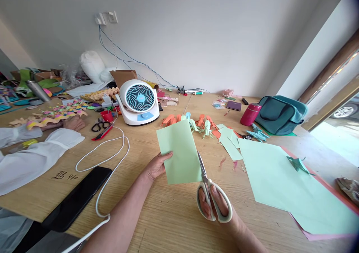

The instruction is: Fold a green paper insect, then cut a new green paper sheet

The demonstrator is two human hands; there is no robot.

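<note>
My left hand (157, 165) pinches the left edge of a light green paper sheet (179, 152), holding it upright above the wooden table (168, 215). My right hand (214, 205) has its fingers through the white handles of a pair of scissors (207, 187). The blades point up and lie closed along the sheet's lower right edge. A larger light green sheet (277, 182) lies flat to the right, over a pink sheet, with a small teal folded figure (297, 164) on it.
A white desk fan (139, 102) stands behind, its white cable looping past a black phone (78, 197). Orange and green folded paper figures (196, 122), a red bottle (250, 114) and a teal bag (280, 114) sit farther back. Another person's white sleeves (36, 152) rest at left.
</note>
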